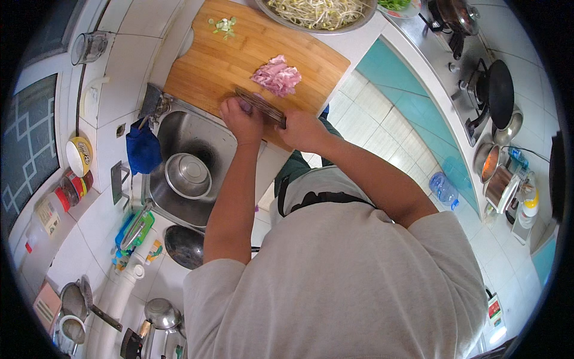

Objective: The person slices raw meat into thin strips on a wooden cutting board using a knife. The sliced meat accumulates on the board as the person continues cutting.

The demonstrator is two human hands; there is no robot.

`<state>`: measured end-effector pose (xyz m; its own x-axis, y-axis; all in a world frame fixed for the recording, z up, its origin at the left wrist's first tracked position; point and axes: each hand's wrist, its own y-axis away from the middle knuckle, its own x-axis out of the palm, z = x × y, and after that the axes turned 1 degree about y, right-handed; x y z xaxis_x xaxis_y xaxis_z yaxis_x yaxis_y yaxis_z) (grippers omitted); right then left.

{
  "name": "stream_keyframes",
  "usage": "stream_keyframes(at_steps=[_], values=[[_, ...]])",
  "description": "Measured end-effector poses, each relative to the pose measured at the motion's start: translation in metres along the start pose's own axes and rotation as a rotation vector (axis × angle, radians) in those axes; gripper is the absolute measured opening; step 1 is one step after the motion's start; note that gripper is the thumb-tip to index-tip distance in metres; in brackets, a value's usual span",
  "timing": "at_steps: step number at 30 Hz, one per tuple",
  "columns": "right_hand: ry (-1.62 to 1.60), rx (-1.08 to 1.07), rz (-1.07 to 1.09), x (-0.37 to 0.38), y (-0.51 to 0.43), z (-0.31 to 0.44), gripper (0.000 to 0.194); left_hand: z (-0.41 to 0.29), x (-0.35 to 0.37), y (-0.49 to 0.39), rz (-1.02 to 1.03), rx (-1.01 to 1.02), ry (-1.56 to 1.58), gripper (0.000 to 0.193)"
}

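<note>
On the wooden cutting board (224, 63), my right hand (305, 130) grips a kitchen knife (260, 105), whose blade slants up and left across the board. My left hand (242, 120) is curled beside the blade, its fingers pressing a pinkish-purple piece of meat (245, 107). That piece is mostly hidden by the fingers and the blade. Just beyond the knife lies a pile of sliced raw meat (277, 76). A small heap of chopped pale-green pieces (223, 27), perhaps scallion, sits near the board's far left corner.
Bean sprouts fill a metal bowl (320, 29) beyond the board. Left of my arms, a steel sink (224, 139) holds a metal basin (188, 176); a blue cloth (142, 147) hangs beside it. To the right are a gas stove (430, 40), a black pan (500, 94) and a plastic bottle (443, 188).
</note>
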<state>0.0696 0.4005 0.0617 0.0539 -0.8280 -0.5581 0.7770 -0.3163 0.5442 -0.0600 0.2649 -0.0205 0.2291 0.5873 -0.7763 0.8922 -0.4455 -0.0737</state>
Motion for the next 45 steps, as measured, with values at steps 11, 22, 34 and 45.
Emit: stream_keyframes(at_steps=[11, 22, 34, 45], values=[[0.091, -0.025, 0.21, 0.0, -0.031, 0.007, 0.037, 0.004, 0.001, -0.003, 0.067, -0.034, -0.043, 0.042], [0.036, -0.067, 0.123, 0.013, -0.047, -0.004, 0.034, 0.0, -0.003, -0.002, 0.034, 0.009, -0.019, 0.037], [0.074, -0.039, 0.046, 0.003, -0.006, -0.001, 0.035, -0.002, -0.002, 0.0, 0.034, 0.001, -0.02, 0.041], [0.13, -0.037, 0.242, -0.002, -0.017, -0.002, 0.035, -0.002, -0.006, -0.005, 0.089, -0.04, -0.075, 0.046]])
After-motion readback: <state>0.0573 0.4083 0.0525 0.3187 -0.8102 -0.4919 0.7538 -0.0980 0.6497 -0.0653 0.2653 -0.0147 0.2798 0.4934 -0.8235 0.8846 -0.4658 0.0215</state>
